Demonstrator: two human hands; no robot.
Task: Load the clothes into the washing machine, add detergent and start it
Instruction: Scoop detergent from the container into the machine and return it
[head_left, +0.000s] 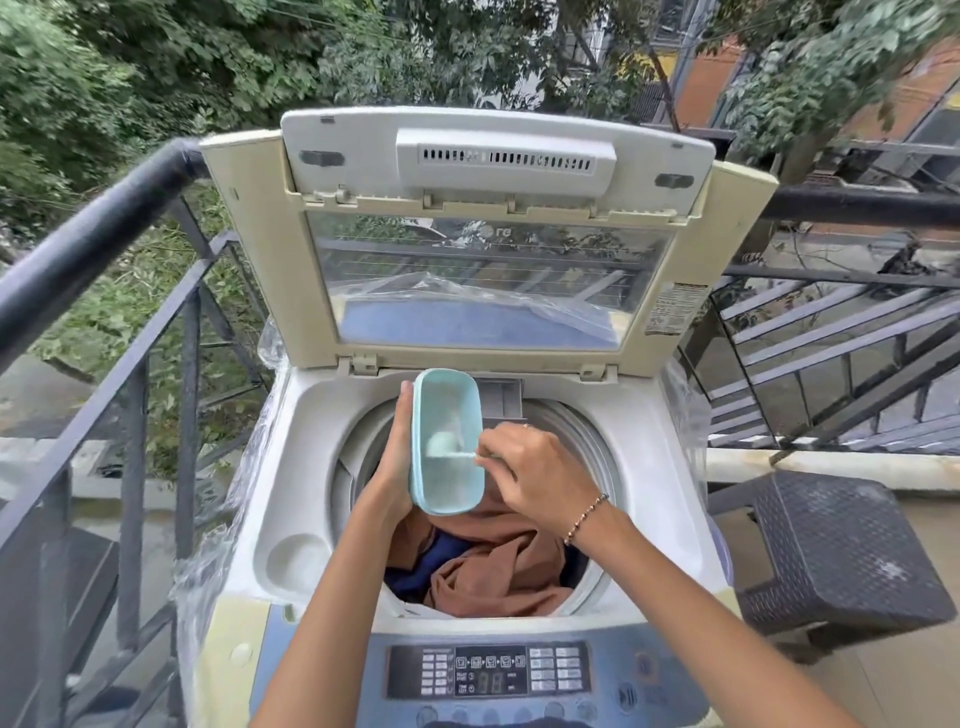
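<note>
A top-loading washing machine (311, 467) stands in front of me with its lid (488, 291) raised. Brown and dark blue clothes (493, 566) lie in the drum. My left hand (397, 457) grips a light blue rectangular detergent container (449, 483) above the drum, its open side facing me. My right hand (530, 470) pinches the handle of a small pale scoop (447, 447) whose bowl is inside the container. The detergent drawer slot (501, 397) shows just behind the container. The control panel (488, 670) with its display lies at the near edge.
A dark metal railing (104, 218) runs along the left and behind the machine. A dark woven plastic stool (836, 551) stands to the right. A metal staircase (831, 364) rises at the right. Clear plastic wrap (218, 561) covers the machine's sides.
</note>
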